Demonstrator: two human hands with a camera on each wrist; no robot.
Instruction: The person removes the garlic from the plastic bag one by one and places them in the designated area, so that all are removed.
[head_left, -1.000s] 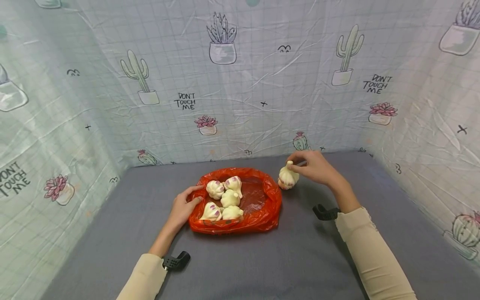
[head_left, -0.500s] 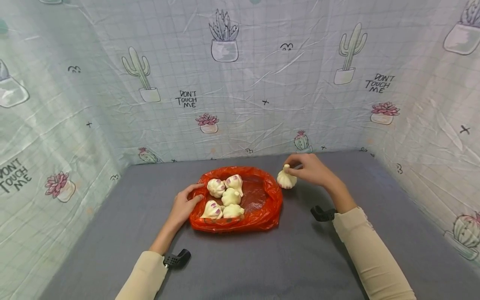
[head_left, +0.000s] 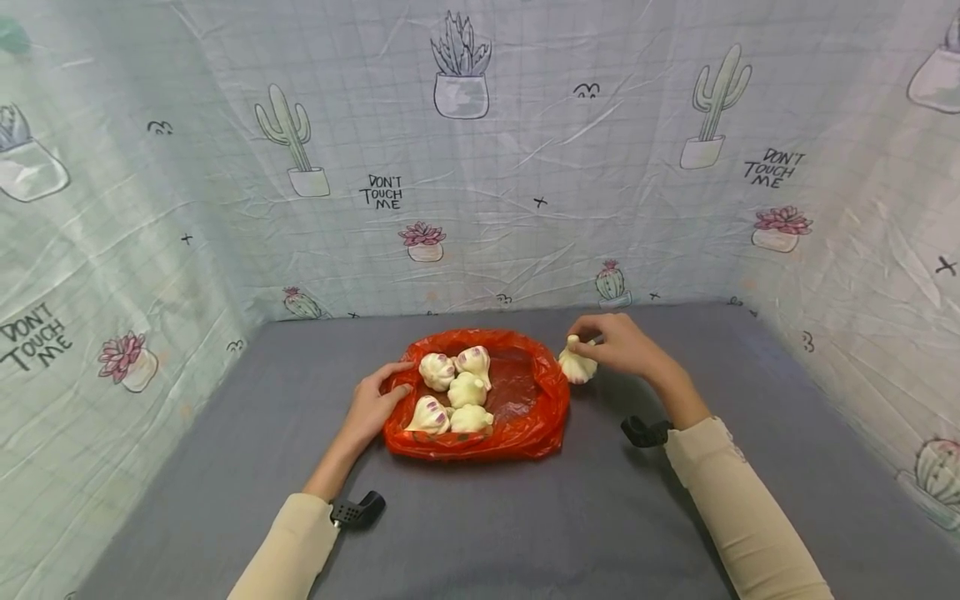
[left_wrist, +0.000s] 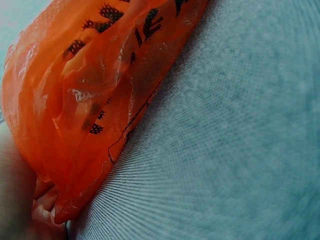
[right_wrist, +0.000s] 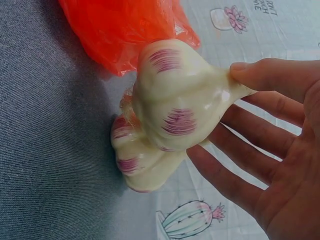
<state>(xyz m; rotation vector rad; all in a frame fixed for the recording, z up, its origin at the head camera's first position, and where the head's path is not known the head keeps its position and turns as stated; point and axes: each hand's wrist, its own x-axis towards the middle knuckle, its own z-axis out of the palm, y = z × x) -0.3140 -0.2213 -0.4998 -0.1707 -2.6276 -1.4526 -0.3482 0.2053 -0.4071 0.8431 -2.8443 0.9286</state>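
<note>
My right hand (head_left: 617, 342) pinches a white garlic bulb (right_wrist: 172, 100) by its stem, thumb on one side and fingers on the other. Purple streaks mark its skin. A second garlic bulb (right_wrist: 145, 165) sits close behind it in the right wrist view, mostly hidden from the head view. To their left is a red plastic bag (head_left: 553, 417) with its mouth spread wide and rolled down. Several garlic bulbs (head_left: 467, 390) lie in its left half. My left hand (head_left: 371, 402) holds the bag's left rim between thumb and fingers.
A grey cloth (head_left: 480, 525) covers the tabletop. Behind and at both sides hangs a pale curtain (head_left: 480, 192) printed with cactus drawings. Each wrist wears a black camera mount (head_left: 360, 510).
My right hand, with the pinched garlic bulb, has shifted slightly toward the bag and lower in the head view. My left hand keeps its place at the bag's rim. The head view has tilted slightly.
</note>
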